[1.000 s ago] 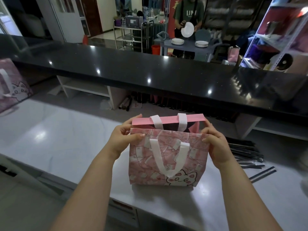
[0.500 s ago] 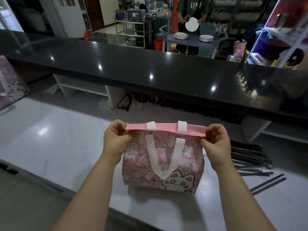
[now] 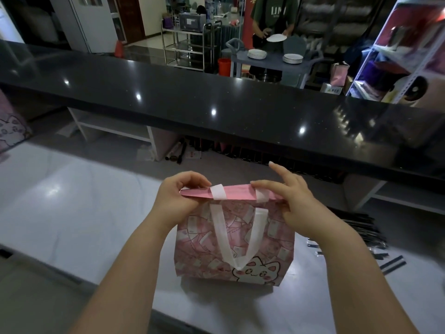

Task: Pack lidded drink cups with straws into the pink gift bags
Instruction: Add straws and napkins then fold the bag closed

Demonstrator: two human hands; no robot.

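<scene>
At top, left hand [image 3: 178, 200] and right hand [image 3: 295, 208] pinch gift bag [image 3: 237, 249].

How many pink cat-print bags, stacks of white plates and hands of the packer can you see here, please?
Pink cat-print bags: 2, the held bag, another at left edge
Plate stacks: 2
Hands: 2, left hand, right hand
Total: 6

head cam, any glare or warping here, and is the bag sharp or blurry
Head view: ceiling lights make small hard glare spots on the black counter and a soft sheen on the white worktop; the wide lens bows the counter's edge; the bag is evenly lit and sharp enough to read its cat print; the shelf at far right is smeared, and the back room is dim.
</scene>
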